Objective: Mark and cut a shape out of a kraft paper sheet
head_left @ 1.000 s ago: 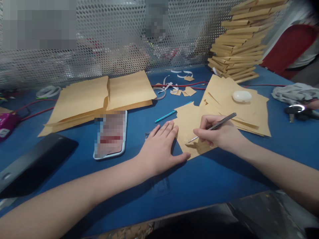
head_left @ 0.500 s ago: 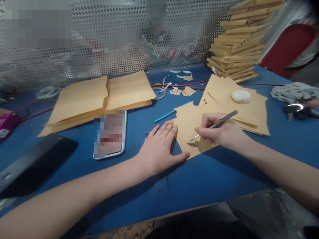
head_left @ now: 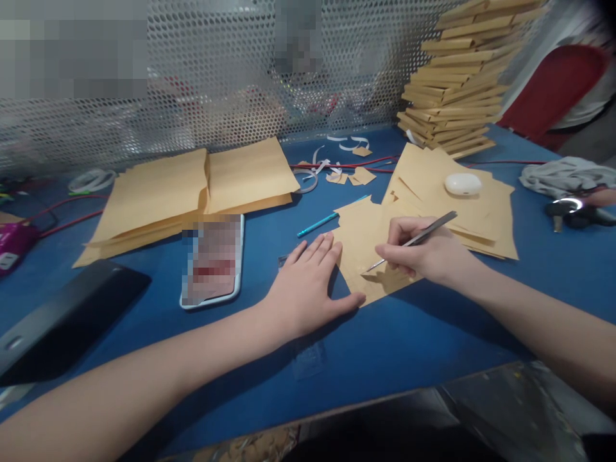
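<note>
One brown sheet lies flat on the desk, to the right of the phone, with its far edge cut unevenly. The left hand, between the phone and the sheet, presses down with a flat palm; its fingers are spread wide and grip nothing, the thumb lying at the sheet's near corner. The right hand, farther right of the phone, has its fingers pinched in a writing grip around a slim tool, whose tip points down at the sheet; I cannot tell whether it touches. The sheet should be light, fairly stiff yet easily creased or torn, and apt to slide, so spread pressure near an edge suits it better than a hard pinch. The tool looks rigid, light and possibly slick, best held low on its shaft, clear of the sharp-looking tip.
</note>
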{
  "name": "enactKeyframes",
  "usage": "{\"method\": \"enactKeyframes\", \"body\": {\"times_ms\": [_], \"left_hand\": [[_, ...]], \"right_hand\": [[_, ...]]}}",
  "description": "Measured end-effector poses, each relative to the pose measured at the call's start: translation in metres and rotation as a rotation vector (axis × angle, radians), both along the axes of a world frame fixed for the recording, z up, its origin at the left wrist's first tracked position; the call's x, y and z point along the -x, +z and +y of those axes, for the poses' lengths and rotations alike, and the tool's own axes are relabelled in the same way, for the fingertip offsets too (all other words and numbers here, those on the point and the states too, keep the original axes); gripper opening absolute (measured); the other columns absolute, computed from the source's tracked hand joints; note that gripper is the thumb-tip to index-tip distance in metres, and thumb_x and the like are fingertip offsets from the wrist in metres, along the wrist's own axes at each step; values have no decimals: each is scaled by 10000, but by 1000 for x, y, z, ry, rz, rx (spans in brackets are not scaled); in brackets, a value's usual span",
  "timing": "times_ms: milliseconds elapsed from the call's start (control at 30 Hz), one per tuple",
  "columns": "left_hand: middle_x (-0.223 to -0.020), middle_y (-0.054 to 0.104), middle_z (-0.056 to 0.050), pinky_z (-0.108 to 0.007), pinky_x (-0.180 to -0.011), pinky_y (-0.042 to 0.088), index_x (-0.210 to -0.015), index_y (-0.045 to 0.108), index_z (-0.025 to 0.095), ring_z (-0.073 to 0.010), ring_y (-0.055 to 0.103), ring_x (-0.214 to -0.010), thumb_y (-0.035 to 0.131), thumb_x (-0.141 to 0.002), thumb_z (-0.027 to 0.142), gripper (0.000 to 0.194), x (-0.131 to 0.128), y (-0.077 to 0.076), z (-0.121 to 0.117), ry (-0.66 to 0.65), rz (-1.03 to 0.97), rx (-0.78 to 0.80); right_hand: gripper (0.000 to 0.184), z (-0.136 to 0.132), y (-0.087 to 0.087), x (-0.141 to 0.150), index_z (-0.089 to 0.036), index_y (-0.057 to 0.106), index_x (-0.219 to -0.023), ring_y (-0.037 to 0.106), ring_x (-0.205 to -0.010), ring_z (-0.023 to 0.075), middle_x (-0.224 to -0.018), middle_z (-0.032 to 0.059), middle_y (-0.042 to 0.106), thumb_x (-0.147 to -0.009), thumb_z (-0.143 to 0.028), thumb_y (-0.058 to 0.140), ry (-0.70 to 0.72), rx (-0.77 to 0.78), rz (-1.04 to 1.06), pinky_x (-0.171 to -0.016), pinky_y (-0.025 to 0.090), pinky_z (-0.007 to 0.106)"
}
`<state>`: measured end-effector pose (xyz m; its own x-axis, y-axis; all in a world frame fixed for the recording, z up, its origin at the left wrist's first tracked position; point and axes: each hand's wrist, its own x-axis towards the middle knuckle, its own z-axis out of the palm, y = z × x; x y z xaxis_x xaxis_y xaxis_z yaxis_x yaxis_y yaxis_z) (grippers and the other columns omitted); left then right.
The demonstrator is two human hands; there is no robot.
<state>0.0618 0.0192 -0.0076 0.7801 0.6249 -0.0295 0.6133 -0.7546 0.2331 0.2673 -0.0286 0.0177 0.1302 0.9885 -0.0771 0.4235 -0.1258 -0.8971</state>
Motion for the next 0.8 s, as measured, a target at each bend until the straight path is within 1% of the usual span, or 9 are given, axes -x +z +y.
{"method": "enactKeyframes", "body": {"times_ms": [167,367,600,800], "left_hand": [[-1529,222,-122,-455,-1169,134,-1441,322,99,-245,176,-1428,398,-833,710,866,-1,1,-1,4,12,-1],[-1528,228,-124,-454,-1168,138,-1441,321,98,-248,181,-1426,386,-832,719,872,0,0,0,1,8,-9],[-1528,226,-126,-458,-1169,141,-1441,321,94,-248,185,-1426,401,-831,711,872,0,1,0,6,16,-4],[-1531,219,-116,-458,-1171,136,-1447,316,100,-238,177,-1428,406,-829,713,875,-1,1,0,8,27,-10]], "right_hand": [[263,0,0,-3,-212,474,-525,422,-361,72,-399,-49,498,-695,-193,674,-13,-12,-40,-364,332,213],[260,0,1,-7,-211,473,-527,434,-372,74,-407,-49,505,-701,-175,663,-36,5,-73,-374,345,217],[249,0,1,-8,-212,475,-534,436,-374,78,-417,-40,514,-691,-179,666,-43,8,-72,-372,345,223],[235,1,1,-9,-207,465,-536,425,-370,67,-410,-55,499,-681,-169,646,-50,19,-62,-368,324,205]]}}
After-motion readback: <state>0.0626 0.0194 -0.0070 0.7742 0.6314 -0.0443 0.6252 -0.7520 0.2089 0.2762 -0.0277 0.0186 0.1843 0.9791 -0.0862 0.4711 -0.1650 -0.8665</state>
